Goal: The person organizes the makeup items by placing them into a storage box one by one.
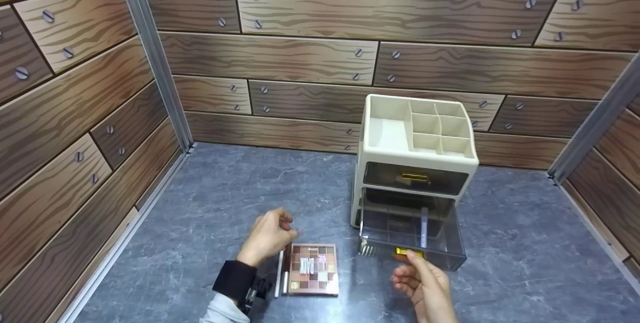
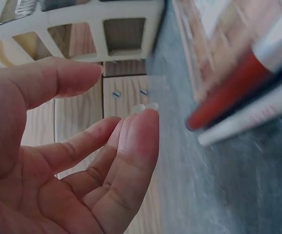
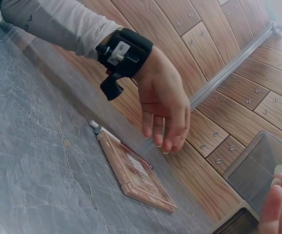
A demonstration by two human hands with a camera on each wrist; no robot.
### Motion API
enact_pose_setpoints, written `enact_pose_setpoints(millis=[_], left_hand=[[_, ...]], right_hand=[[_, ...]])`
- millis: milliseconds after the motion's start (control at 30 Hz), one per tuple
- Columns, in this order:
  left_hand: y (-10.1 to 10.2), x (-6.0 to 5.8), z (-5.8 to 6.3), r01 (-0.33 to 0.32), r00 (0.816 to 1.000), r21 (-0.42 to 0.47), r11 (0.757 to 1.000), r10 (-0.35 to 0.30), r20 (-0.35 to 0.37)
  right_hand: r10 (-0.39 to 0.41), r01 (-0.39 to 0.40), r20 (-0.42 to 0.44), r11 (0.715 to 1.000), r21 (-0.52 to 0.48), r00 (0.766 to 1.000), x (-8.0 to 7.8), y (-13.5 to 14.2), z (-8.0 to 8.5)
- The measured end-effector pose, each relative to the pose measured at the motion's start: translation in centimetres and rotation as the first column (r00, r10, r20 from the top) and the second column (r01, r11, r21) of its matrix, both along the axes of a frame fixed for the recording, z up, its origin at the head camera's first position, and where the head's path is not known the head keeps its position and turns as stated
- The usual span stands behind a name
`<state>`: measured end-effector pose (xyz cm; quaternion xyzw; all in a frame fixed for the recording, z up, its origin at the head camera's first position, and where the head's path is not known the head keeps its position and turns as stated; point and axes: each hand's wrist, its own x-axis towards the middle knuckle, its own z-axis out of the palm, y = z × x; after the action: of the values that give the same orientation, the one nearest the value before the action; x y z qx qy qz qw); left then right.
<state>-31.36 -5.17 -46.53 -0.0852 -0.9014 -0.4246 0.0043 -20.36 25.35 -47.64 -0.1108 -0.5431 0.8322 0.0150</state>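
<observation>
My left hand (image 1: 267, 237) hovers just above and left of an eyeshadow palette (image 1: 322, 268), its fingers loosely bent. In the left wrist view a gap shows between thumb and fingers, and I see nothing held there. Beside the palette's left edge lie a white pen (image 2: 248, 119) and a red tube with a white end (image 2: 233, 92). My right hand (image 1: 425, 283) is at the front of a pulled-out smoky clear drawer (image 1: 450, 243). Its thumb touches the gold handle (image 1: 402, 252), while the other fingers stand below, apart from it. A lilac stick (image 1: 424, 225) lies inside the drawer.
The drawer belongs to a cream organizer (image 1: 420, 157) with open compartments on top and a closed upper drawer (image 1: 385, 177) above the pulled-out one. Wood-patterned walls (image 1: 300, 58) enclose the grey marbled tabletop (image 1: 225, 183) at the back and both sides.
</observation>
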Motion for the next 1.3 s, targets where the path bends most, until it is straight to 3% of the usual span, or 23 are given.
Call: enact_pose_setpoints(millis=[200, 400, 700, 1000, 1300], left_hand=[[-0.8, 0.2, -0.8, 0.009, 0.998, 0.003, 1.000, -0.009, 0.054], [-1.1, 0.1, -1.0, 0.019, 1.000, -0.058, 0.998, -0.019, -0.014], [-1.3, 0.3, -1.8, -0.002, 0.999, -0.151, 0.988, 0.008, 0.044], [-1.6, 0.5, -2.9, 0.005, 0.999, -0.176, 0.984, 0.004, 0.051], [-1.3, 0.2, -3.1, -0.029, 0.999, -0.221, 0.975, 0.036, 0.024]], right_hand=[[0.044, -0.044, -0.030, 0.999, -0.025, 0.999, 0.0, 0.2, -0.2], [0.048, -0.050, -0.071, 0.998, -0.036, 0.996, -0.1, 0.3, -0.2], [0.017, -0.017, -0.025, 1.000, 0.006, 1.000, 0.1, 0.1, -0.2], [0.027, -0.027, -0.025, 1.000, -0.013, 0.999, 0.1, -0.1, -0.3], [-0.002, 0.002, -0.009, 1.000, 0.000, 1.000, 0.1, -0.1, -0.2]])
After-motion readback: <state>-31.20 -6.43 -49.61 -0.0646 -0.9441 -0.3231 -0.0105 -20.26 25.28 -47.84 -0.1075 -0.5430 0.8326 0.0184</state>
